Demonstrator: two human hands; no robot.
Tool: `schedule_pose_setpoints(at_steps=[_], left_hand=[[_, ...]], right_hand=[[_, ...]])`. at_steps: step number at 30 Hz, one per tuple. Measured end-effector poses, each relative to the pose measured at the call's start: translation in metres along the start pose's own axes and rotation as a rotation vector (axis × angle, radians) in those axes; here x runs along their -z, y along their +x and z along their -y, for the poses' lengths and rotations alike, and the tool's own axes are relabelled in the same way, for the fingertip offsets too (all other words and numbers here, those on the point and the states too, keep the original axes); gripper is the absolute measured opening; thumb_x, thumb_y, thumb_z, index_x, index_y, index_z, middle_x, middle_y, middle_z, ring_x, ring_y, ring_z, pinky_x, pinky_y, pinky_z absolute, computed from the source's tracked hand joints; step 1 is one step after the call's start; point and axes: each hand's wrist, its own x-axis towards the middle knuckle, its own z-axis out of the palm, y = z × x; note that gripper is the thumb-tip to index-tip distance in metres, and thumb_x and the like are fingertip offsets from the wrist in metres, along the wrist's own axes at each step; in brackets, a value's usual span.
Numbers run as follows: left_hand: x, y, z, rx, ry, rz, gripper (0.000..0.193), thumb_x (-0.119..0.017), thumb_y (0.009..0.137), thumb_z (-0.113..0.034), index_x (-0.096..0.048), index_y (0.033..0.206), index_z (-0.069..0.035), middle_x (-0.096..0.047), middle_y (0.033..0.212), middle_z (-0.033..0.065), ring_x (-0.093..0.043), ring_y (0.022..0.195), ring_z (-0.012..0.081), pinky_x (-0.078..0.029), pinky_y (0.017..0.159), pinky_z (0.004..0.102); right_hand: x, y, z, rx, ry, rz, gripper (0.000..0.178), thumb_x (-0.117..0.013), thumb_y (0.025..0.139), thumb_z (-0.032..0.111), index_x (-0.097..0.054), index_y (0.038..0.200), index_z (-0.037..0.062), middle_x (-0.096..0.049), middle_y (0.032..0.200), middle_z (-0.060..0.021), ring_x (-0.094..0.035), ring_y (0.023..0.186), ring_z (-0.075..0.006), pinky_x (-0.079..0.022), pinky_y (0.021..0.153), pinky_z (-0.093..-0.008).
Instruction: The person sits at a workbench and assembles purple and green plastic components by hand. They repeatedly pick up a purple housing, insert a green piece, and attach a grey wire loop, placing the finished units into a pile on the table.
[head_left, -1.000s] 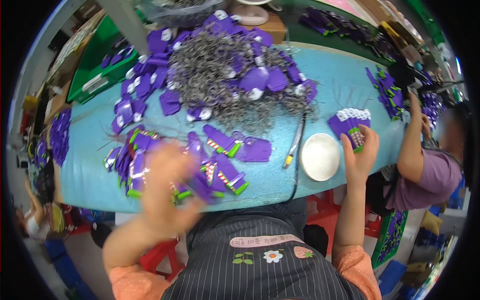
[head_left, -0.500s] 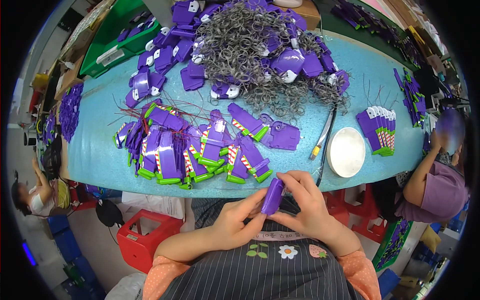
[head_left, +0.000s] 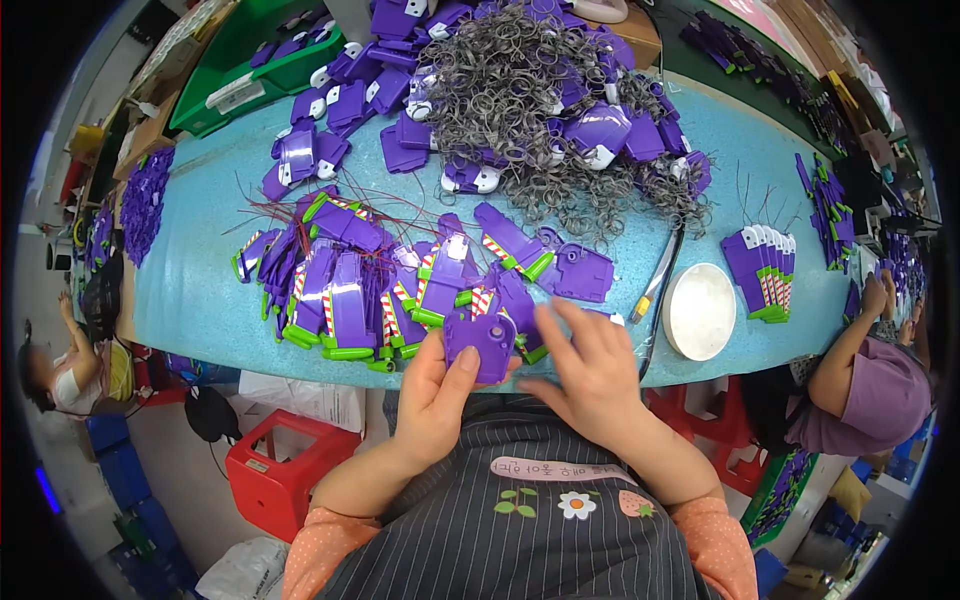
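Note:
My left hand (head_left: 436,398) is closed on a flat purple plastic shell (head_left: 478,352), its thumb lying across the face. A round hole and raised edges show near the shell's top. To the right of it, my right hand (head_left: 592,372) is open with fingers apart and holds nothing I can see. Just beyond my hands lies a heap of purple wing-shaped parts (head_left: 352,300) with green tips, red-and-white stripes and thin dark red wires. Another bare purple shell (head_left: 584,274) rests at that heap's right end.
Grey coiled rings (head_left: 530,110) cover more purple-and-white parts (head_left: 600,130) at the back. A utility knife (head_left: 645,300) and white bowl (head_left: 699,312) are right, near a fanned row of striped parts (head_left: 762,270). A green bin (head_left: 250,75) stands far left. Other people sit at both sides.
The purple shell has turned from edge-on to face-up and moved left and away from me. My right hand has let go of it and opened. The view has shifted slightly.

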Motion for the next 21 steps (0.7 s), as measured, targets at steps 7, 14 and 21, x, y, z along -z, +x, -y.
schedule_pose_setpoints(at_steps=[7, 14, 21], left_hand=[[-0.003, -0.015, 0.021, -0.048, 0.014, -0.037, 0.039, -0.036, 0.098, -0.025, -0.031, 0.129, -0.001, -0.05, 0.125, 0.0208, -0.059, 0.103, 0.0276, -0.05, 0.085, 0.037], [-0.037, 0.004, -0.002, 0.007, -0.344, -0.009, 0.035, -0.034, 0.099, -0.025, -0.031, 0.126, -0.003, -0.053, 0.118, 0.018, -0.063, 0.09, 0.0226, -0.052, 0.077, 0.033], [-0.008, -0.022, -0.007, 0.493, -0.254, 0.192, 0.032, -0.034, 0.099, -0.025, -0.039, 0.122, -0.002, -0.059, 0.097, 0.0112, -0.058, 0.072, 0.0119, -0.049, 0.065, 0.0259]], right_hand=[[0.018, -0.011, -0.013, -0.164, 0.726, -0.102, 0.029, -0.06, 0.083, 0.009, -0.054, 0.109, -0.0031, -0.061, 0.093, -0.0143, -0.061, 0.072, -0.0207, -0.05, 0.064, -0.0287], [0.002, -0.052, 0.005, -0.548, 1.621, 0.245, 0.032, -0.052, 0.09, 0.005, -0.046, 0.121, -0.0025, -0.062, 0.101, -0.0118, -0.062, 0.089, -0.017, -0.05, 0.079, -0.0302], [0.019, -0.024, -0.029, -0.676, 1.46, 0.186, 0.033, -0.044, 0.096, 0.013, -0.049, 0.124, -0.0045, -0.058, 0.115, -0.0166, -0.061, 0.096, -0.0196, -0.05, 0.083, -0.0315]])
